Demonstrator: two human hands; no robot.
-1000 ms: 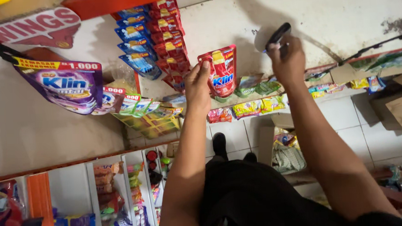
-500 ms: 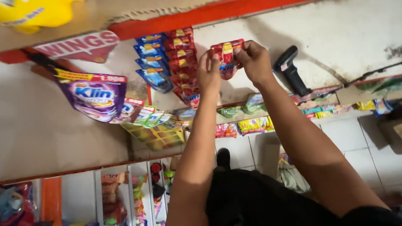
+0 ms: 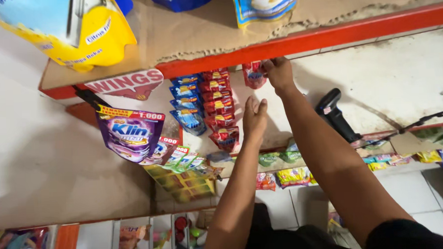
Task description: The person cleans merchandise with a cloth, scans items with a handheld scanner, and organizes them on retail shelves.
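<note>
Right hand (image 3: 279, 73) is raised to the underside of the red shelf edge (image 3: 327, 35), fingers curled closed around the top of a small red sachet (image 3: 253, 75). The sachet hangs with its long axis vertical, immediately left of that hand and touching it; exactly how the fingers pinch it cannot be made out. Left hand (image 3: 254, 120) is lower and nearer, fingers straight and together, palm open, holding nothing; it sits just right of the hanging red sachet strip (image 3: 220, 107) and below the held sachet. The right hand is plainly the closer one. Blue sachet strip (image 3: 186, 102) hangs left of the red. Black handheld scanner (image 3: 334, 114) lies on the counter right of the right forearm. Versus half a second ago: both hands held the sachet lower down; now only the right has it, higher, at the shelf edge.
</note>
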